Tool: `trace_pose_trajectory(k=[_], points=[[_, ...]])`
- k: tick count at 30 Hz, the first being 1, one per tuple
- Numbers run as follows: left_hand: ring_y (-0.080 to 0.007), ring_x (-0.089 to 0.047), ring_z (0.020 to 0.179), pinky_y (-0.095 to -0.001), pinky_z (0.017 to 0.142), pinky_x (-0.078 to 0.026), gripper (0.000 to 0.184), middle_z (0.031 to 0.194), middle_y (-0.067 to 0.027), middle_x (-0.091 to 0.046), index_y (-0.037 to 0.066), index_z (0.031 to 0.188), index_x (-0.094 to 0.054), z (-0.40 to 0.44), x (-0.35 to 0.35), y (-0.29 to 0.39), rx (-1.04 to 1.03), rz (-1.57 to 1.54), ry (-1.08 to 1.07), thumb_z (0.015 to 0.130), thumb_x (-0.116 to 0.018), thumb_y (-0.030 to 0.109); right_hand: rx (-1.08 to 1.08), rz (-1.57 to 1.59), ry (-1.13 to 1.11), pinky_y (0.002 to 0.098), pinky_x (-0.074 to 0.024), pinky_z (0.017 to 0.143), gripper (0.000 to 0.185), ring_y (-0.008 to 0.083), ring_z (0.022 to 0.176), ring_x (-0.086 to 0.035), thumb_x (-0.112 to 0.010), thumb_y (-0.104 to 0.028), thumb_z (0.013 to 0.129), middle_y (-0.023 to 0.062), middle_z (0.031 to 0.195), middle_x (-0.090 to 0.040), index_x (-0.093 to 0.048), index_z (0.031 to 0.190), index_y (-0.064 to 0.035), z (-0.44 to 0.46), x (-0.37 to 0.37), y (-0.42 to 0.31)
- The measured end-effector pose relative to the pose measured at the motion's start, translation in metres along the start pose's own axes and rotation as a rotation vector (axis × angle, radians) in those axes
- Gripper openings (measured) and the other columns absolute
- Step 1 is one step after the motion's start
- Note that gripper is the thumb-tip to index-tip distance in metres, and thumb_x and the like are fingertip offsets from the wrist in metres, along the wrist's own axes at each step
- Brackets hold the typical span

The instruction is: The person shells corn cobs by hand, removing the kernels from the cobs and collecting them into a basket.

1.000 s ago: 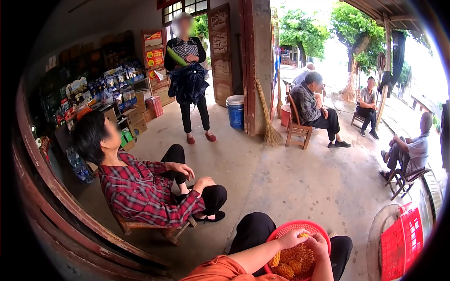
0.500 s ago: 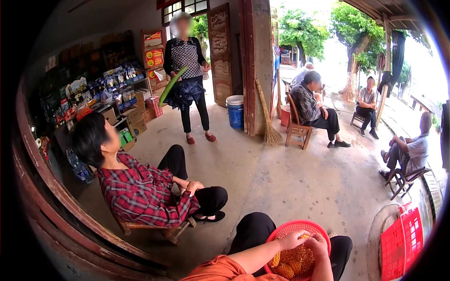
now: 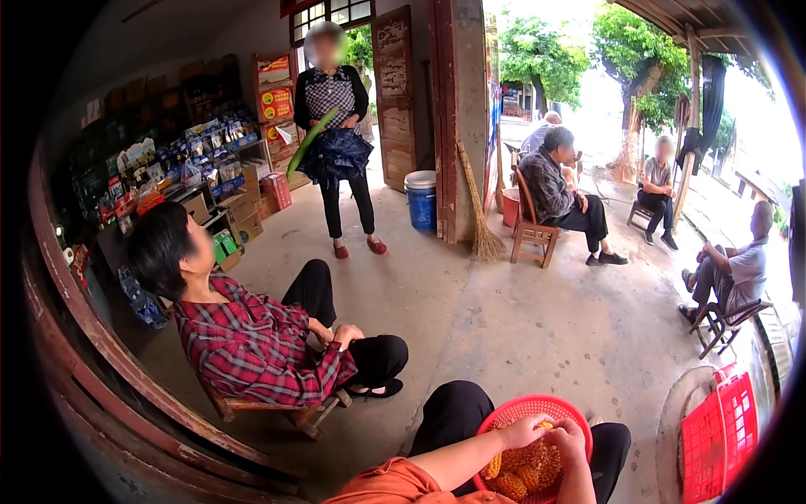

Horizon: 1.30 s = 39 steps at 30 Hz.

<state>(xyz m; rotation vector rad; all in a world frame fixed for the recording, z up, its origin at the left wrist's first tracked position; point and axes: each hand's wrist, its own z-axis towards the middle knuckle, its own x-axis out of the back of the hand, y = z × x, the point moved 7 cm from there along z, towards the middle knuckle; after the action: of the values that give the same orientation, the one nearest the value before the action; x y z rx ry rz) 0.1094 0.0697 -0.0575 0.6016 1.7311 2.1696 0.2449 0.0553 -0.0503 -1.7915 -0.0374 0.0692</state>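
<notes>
A red plastic basket [image 3: 497, 420] rests on my lap between my dark-trousered knees. Yellow-orange corn cobs [image 3: 531, 472] lie inside it. Over the basket, my left hand [image 3: 522, 432] and my right hand [image 3: 568, 440] meet around a corn cob [image 3: 545, 425], of which only a small yellow part shows between them. The fingers of both hands are closed on it, and the rest of the cob is hidden.
A person in a plaid shirt [image 3: 260, 344] sits at my left. Another stands ahead with a long green gourd [image 3: 309, 144] and a dark blue bundle [image 3: 337, 155]. A red crate [image 3: 720, 437] is at right. Beyond are a broom [image 3: 478, 210], a bucket [image 3: 421, 206] and several seated people.
The standing person has brought both hands together in front and lifted the dark blue bundle and gourd slightly. My hands have hardly moved.
</notes>
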Motion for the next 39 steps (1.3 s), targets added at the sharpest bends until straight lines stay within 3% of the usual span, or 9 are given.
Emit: trace_pose_trajectory(k=[8,18,26,32,39], points=[[-0.0164,-0.059,0.104,-0.0302,0.092,-0.047,0.029,0.112,-0.0102,-0.063,0.004,0.125,-0.055,0.002,0.003,-0.005,0.011,-0.093,0.011,0.098,-0.053,0.015,0.058,-0.073,-0.026,0.0259,-0.0523,0.070,0.016,0.0140,0.077,-0.064,-0.068,-0.005,0.083,0.0058,0.087,-0.067,-0.062,0.097,0.0012,-0.002,-0.003,-0.007],[-0.0157,-0.058,0.106,-0.0299,0.092,-0.046,0.034,0.113,-0.0098,-0.063,0.001,0.124,-0.055,0.001,0.008,-0.010,0.179,-0.171,0.020,0.097,-0.058,0.022,0.151,-0.100,0.009,0.0269,-0.0515,0.071,0.020,0.0162,0.075,-0.064,-0.061,-0.002,0.077,0.0058,0.085,-0.066,-0.062,0.096,0.0005,-0.003,0.001,-0.016],[-0.0147,-0.058,0.104,-0.0298,0.091,-0.046,0.032,0.111,-0.0086,-0.063,0.003,0.123,-0.055,-0.001,0.008,0.002,0.126,-0.151,0.016,0.097,-0.058,0.019,0.143,0.004,-0.071,0.0271,-0.0522,0.073,0.010,0.0151,0.078,-0.065,-0.064,-0.010,0.091,0.0061,0.087,-0.066,-0.060,0.096,-0.0018,0.001,-0.001,-0.007],[-0.0143,-0.058,0.104,-0.0298,0.091,-0.046,0.030,0.111,-0.0087,-0.062,0.003,0.123,-0.055,0.001,0.006,-0.001,0.170,-0.232,-0.010,0.097,-0.058,0.019,0.137,0.022,-0.069,0.0274,-0.0528,0.072,0.010,0.0156,0.077,-0.065,-0.064,-0.010,0.091,0.0062,0.086,-0.066,-0.059,0.096,-0.0023,0.005,0.001,-0.002],[-0.0163,-0.059,0.104,-0.0305,0.091,-0.046,0.030,0.112,-0.0099,-0.063,0.003,0.123,-0.055,-0.001,0.005,0.007,0.103,-0.103,0.002,0.098,-0.058,0.020,0.061,0.080,-0.078,0.0261,-0.0535,0.069,0.009,0.0136,0.076,-0.063,-0.062,-0.005,0.090,0.0057,0.086,-0.065,-0.060,0.098,0.0003,-0.002,-0.003,-0.008]])
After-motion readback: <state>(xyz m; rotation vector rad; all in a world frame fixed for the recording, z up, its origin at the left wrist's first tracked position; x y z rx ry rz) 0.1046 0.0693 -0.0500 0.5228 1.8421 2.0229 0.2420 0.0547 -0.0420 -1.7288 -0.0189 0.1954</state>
